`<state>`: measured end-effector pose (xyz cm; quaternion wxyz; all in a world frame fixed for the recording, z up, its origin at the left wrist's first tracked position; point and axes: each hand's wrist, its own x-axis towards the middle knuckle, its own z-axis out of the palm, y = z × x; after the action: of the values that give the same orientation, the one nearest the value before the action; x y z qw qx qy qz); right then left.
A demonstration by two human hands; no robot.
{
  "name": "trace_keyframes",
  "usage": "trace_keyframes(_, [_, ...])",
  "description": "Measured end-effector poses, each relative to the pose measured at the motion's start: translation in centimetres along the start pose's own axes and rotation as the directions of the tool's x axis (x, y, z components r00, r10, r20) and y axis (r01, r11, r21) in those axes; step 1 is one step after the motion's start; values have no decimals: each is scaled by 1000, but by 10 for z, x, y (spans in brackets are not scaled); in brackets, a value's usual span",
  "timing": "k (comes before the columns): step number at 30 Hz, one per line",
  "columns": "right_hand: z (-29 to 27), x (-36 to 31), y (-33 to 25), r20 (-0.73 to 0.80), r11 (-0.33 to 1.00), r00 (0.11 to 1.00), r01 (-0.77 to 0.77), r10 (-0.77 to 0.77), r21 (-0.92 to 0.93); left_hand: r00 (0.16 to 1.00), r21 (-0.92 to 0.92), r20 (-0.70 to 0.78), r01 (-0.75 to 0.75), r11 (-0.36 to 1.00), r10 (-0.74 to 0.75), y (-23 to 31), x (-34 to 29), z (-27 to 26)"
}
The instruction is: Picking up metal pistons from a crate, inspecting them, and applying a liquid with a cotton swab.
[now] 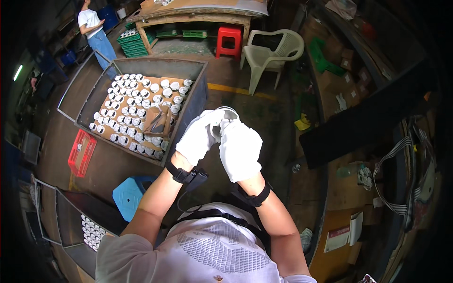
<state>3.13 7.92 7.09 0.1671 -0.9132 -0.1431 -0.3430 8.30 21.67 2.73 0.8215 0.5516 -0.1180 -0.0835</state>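
Observation:
Both of my hands wear white gloves and meet in the middle of the view, in front of my chest. Between them is a round, silvery metal part [228, 112] with a curved rim; the gloves cover most of it. My left hand [197, 137] is closed on its left side, thumb and fingers bent around it. Over its near right side, my right hand [239, 148] is closed too, its fingertips hidden against the part. To the left, a large grey metal bin [200, 87] holds rows of short whitish cylindrical parts [167, 93] with dark gaps, standing on cardboard.
An open brown carton [157, 121] lies among the cylinders. A red crate [82, 153] and a blue stool [127, 198] stand left. Ahead are a red stool [229, 41], a plastic armchair [271, 52] and a wooden table [198, 16]. Cluttered shelving [337, 188] lines the right. A person [96, 35] stands far left.

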Motion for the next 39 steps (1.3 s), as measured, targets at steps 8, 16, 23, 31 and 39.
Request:
trace_keyframes(8, [5, -8, -5, -9, 999, 1000, -28, 28, -16, 999, 123, 10, -44, 991, 43, -4, 5, -6])
trace_keyframes(16, [7, -6, 0, -11, 998, 1000, -12, 13, 57, 997, -172, 68, 50, 984, -39, 5, 0, 0])
trace_keyframes(23, [7, -11, -9, 16, 994, 998, -57, 58, -98, 997, -203, 64, 56, 978, -44, 3, -1, 0])
trace_keyframes(31, [9, -5, -15, -3, 987, 993, -117, 118, -113, 989, -372, 32, 144, 917, -143, 19, -3, 9])
trace_keyframes(39, [-2, -4, -12, -29, 991, 991, -128, 129, 37, 994, -237, 50, 108, 966, -99, 4, 0, -3])
